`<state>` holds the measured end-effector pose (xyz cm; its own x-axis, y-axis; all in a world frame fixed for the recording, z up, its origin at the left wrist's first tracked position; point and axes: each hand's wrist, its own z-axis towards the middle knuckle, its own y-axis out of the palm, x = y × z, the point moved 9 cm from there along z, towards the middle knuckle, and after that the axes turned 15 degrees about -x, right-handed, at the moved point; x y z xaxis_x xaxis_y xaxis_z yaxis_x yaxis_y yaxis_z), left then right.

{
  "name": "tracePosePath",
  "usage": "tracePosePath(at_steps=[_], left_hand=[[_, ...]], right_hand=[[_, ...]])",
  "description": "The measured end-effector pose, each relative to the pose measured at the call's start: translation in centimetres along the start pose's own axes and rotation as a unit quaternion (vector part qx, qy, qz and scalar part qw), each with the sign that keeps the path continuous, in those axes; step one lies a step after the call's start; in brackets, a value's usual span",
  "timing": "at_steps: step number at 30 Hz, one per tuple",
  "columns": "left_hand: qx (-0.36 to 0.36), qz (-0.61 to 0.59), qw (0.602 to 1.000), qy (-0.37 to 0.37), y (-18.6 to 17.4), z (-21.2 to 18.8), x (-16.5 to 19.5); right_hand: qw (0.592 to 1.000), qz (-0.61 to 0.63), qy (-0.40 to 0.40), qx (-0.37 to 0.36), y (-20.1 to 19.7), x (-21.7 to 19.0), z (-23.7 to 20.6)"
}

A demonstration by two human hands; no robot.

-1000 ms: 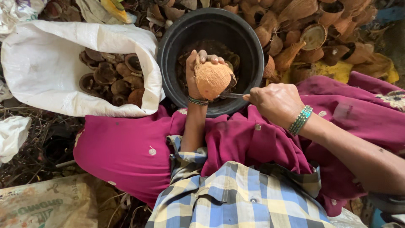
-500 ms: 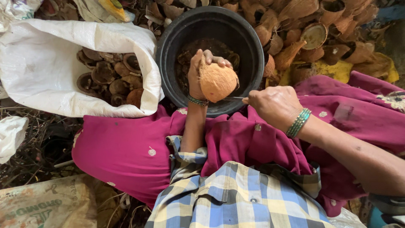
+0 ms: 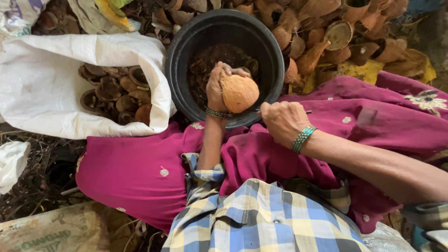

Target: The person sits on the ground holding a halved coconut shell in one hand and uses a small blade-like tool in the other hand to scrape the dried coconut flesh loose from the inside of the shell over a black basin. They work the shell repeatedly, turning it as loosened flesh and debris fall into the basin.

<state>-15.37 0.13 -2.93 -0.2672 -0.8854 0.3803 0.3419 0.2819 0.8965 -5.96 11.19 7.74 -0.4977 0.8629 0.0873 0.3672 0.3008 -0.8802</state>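
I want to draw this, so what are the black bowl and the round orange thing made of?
The black bowl looks like plastic: smooth, dull, with a thick rolled rim. It could be rubber. The round orange thing in the left hand looks like a coconut kernel: brown-orange, matte, rough skin.

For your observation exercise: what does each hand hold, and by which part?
Left hand grips the round orange-brown coconop kernel by its left side. Right hand is closed around a thin metal tool; the gripped part is hidden.
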Motion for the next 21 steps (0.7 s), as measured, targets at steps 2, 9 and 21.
tracePosePath(at_steps=[2,9,21], left_hand=[[0.037,0.096,0.992,0.072,-1.2,0.0,0.8],[0.103,0.03,0.994,0.019,-2.4,0.2,2.2],[-0.064,-0.153,0.985,0.057,1.8,0.5,3.3]], right_hand=[[0.999,-0.046,0.005,0.01,0.3,-0.3,0.3],[0.998,0.016,-0.012,0.064,-1.2,1.9,1.2],[0.985,0.159,-0.043,0.042,-4.0,3.4,-0.6]])
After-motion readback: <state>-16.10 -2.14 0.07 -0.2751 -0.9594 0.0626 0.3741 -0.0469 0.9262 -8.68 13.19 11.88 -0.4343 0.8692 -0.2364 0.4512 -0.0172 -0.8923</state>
